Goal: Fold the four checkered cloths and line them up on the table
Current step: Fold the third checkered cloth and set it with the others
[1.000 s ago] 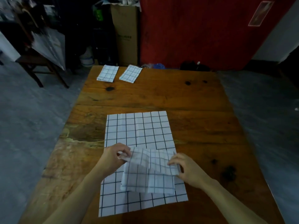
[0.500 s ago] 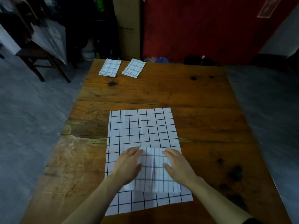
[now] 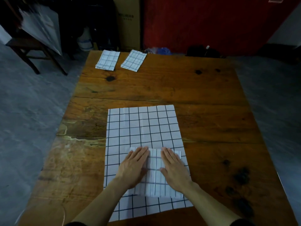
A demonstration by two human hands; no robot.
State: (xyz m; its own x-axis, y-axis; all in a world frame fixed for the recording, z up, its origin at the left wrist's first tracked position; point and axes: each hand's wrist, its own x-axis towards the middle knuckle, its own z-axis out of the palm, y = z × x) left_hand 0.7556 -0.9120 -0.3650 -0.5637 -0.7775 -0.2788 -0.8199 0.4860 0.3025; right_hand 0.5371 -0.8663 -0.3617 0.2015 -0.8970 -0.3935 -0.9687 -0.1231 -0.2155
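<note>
Wooden table (image 3: pixel 203 95) in a dim room: third cloth being pressed flat.

Nearest, the left hand (image 3: pixel 132 168) and right hand (image 3: pixel 175 168), fingers straight, press a folded cloth (image 3: pixel 154 175) lying on the unfolded cloth (image 3: pixel 143 128). At the far edge two finished cloths (image 3: pixel 107 60) sit side by side, so roughly half remains.

The two flat hands (image 3: pixel 153 168) cover much of the small folded white checkered cloth (image 3: pixel 154 176), which hides part of the large unfolded checkered cloth (image 3: pixel 143 128). The wooden surface (image 3: pixel 203 111) is cut by the bottom edge. Lettering on the brown cardboard box (image 3: pixel 128 22) is unreadable.
</note>
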